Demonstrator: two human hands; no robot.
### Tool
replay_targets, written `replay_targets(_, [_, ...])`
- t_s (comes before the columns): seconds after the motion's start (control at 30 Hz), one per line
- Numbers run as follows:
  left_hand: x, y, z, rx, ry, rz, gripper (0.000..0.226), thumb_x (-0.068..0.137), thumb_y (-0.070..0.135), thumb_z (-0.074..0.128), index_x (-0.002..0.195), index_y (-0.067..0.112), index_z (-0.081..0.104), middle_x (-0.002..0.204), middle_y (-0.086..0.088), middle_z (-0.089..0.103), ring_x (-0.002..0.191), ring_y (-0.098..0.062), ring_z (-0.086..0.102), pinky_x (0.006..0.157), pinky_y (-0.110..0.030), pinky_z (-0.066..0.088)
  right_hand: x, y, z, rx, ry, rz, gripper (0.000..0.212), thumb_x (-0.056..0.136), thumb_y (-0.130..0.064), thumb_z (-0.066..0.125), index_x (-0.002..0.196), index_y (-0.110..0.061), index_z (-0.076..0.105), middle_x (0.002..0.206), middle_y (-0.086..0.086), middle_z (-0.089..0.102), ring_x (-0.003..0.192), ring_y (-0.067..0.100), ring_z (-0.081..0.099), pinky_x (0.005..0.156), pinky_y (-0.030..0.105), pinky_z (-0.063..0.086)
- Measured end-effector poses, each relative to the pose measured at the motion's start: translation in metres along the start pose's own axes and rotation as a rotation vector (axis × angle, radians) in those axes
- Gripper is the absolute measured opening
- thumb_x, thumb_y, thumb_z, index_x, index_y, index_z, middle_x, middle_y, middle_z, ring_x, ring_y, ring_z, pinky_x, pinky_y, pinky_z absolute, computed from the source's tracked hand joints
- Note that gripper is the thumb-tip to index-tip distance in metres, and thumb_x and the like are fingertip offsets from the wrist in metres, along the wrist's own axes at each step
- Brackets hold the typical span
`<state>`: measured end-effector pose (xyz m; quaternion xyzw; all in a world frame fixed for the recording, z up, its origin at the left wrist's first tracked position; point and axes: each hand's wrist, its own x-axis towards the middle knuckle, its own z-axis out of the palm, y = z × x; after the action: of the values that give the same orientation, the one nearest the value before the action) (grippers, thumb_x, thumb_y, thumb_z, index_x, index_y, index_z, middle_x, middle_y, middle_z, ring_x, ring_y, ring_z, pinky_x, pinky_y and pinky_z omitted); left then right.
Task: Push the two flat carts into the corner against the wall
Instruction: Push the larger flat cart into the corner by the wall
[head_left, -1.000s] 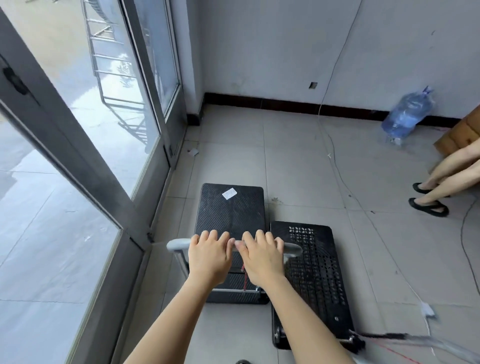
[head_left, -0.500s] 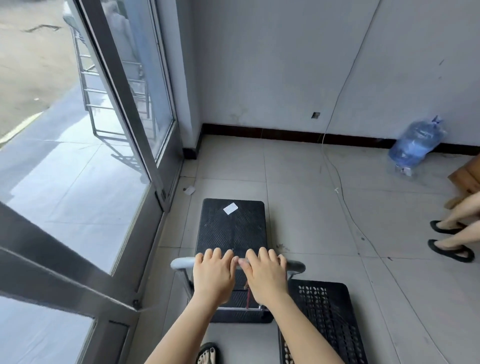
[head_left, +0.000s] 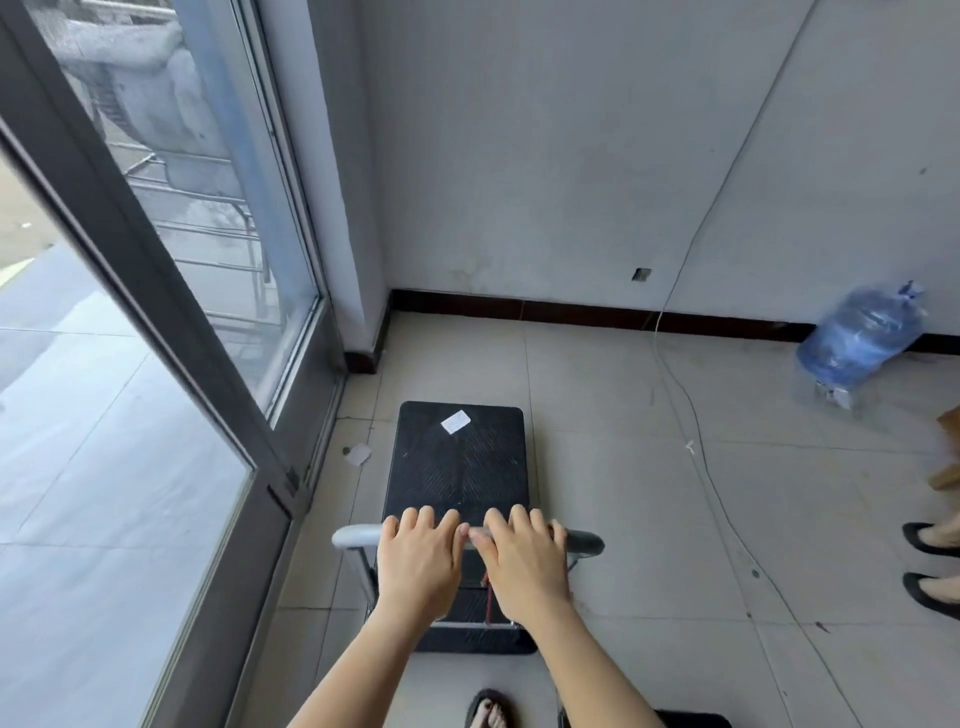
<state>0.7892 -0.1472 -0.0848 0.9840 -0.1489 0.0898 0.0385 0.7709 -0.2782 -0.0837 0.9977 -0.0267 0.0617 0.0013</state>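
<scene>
A black flat cart (head_left: 460, 457) with a white sticker on its deck stands on the tiled floor, pointing at the corner (head_left: 382, 322) between the glass door and the grey wall. Both hands wrap its grey handle bar (head_left: 584, 540): my left hand (head_left: 418, 561) on the left half, my right hand (head_left: 524, 564) beside it, thumbs nearly touching. The second black cart (head_left: 691, 721) shows only as a sliver at the bottom edge, behind and to the right.
A glass door with a grey frame (head_left: 156, 312) runs along the left. A blue water jug (head_left: 860, 340) lies by the wall at right. A thin cable (head_left: 691, 415) trails across the floor. Another person's sandalled feet (head_left: 930, 566) stand far right. My own foot (head_left: 488, 709) shows below.
The cart has rolled forward toward the corner with both hands on its handle. The second cart has dropped back, almost out of view at the bottom.
</scene>
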Motion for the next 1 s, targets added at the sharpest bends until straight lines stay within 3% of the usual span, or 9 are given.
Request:
replay_targets(0.17, [0.105,-0.005,0.012,0.020,-0.075,-0.017,0.031,0.083,0.033,0.038,0.061,0.022,0.058,0.053,0.003,0.056,0.049,-0.023,0.055,0.048,-0.034,0.044,0.106,0.020,0.014,0.024,0.013,-0.011,0.040,0.086,-0.050,0.032,0.075,-0.025,0.061,0.066,0.000,0.062,0.064,0.025,0.059,0.062,0.043,0.050])
replay_targets(0.3, [0.181,-0.011,0.017,0.009,-0.154,-0.028,0.020,0.067,0.028,0.078,0.063,0.022,0.060,0.052,0.003,0.056,0.048,-0.022,0.055,0.047,-0.033,0.045,0.185,0.035,0.024,0.015,0.010,-0.023,0.042,0.087,-0.049,0.029,0.079,-0.025,0.063,0.070,0.001,0.065,0.066,0.025,0.061,0.063,0.044,0.051])
replay_targets(0.43, [0.253,-0.025,0.027,0.005,-0.196,-0.050,0.026,0.059,0.027,0.087,0.065,0.022,0.062,0.053,0.001,0.056,0.048,-0.022,0.056,0.048,-0.034,0.046,0.259,0.040,0.034,0.016,0.003,-0.020,0.042,0.088,-0.049,0.028,0.079,-0.025,0.062,0.070,0.001,0.065,0.066,0.025,0.061,0.064,0.044,0.051])
replay_targets(0.53, [0.307,-0.036,0.034,0.004,-0.214,-0.039,0.016,0.076,0.033,0.075,0.083,0.022,0.064,0.073,0.001,0.064,0.069,-0.023,0.062,0.066,-0.036,0.049,0.312,0.041,0.041,0.019,0.036,-0.004,0.042,0.087,-0.048,0.028,0.076,-0.025,0.061,0.067,0.000,0.063,0.064,0.024,0.060,0.062,0.043,0.052])
replay_targets(0.6, [0.337,-0.043,0.040,-0.005,-0.240,-0.030,0.020,0.098,0.035,0.043,0.109,0.025,0.056,0.102,0.002,0.063,0.098,-0.022,0.058,0.088,-0.035,0.041,0.345,0.040,0.046,0.013,0.061,0.006,0.046,0.090,-0.048,0.026,0.073,-0.025,0.062,0.065,-0.001,0.063,0.061,0.022,0.060,0.060,0.041,0.052])
replay_targets(0.67, [0.367,-0.053,0.050,-0.045,-0.210,-0.029,0.030,0.102,0.036,0.025,0.115,0.027,0.052,0.109,0.005,0.061,0.104,-0.021,0.055,0.093,-0.033,0.037,0.378,0.039,0.050,0.027,0.085,0.011,0.061,0.097,-0.047,0.011,0.073,-0.027,0.063,0.064,-0.002,0.063,0.060,0.021,0.061,0.060,0.040,0.053])
replay_targets(0.73, [0.399,-0.063,0.061,-0.064,-0.235,-0.066,0.029,0.100,0.038,0.032,0.104,0.028,0.058,0.097,0.005,0.065,0.093,-0.021,0.060,0.086,-0.035,0.043,0.409,0.039,0.054,0.017,0.126,0.020,0.069,0.097,-0.048,0.001,0.073,-0.028,0.063,0.064,-0.004,0.063,0.060,0.019,0.061,0.059,0.040,0.054])
replay_targets(0.87, [0.451,-0.079,0.083,-0.032,-0.138,-0.001,0.031,0.084,0.034,0.039,0.064,0.026,0.062,0.054,0.005,0.058,0.050,-0.019,0.056,0.051,-0.033,0.046,0.461,0.037,0.056,-0.005,0.095,0.041,0.048,0.092,-0.050,0.023,0.070,-0.030,0.061,0.062,-0.007,0.061,0.058,0.018,0.059,0.059,0.037,0.053])
replay_targets(1.0, [0.488,-0.091,0.092,0.006,-0.069,-0.016,0.035,0.082,0.037,0.034,0.062,0.028,0.061,0.051,0.005,0.057,0.047,-0.018,0.057,0.049,-0.033,0.048,0.501,0.037,0.061,0.027,0.070,0.052,0.069,0.097,-0.048,0.001,0.073,-0.030,0.063,0.063,-0.006,0.063,0.059,0.017,0.061,0.059,0.037,0.054])
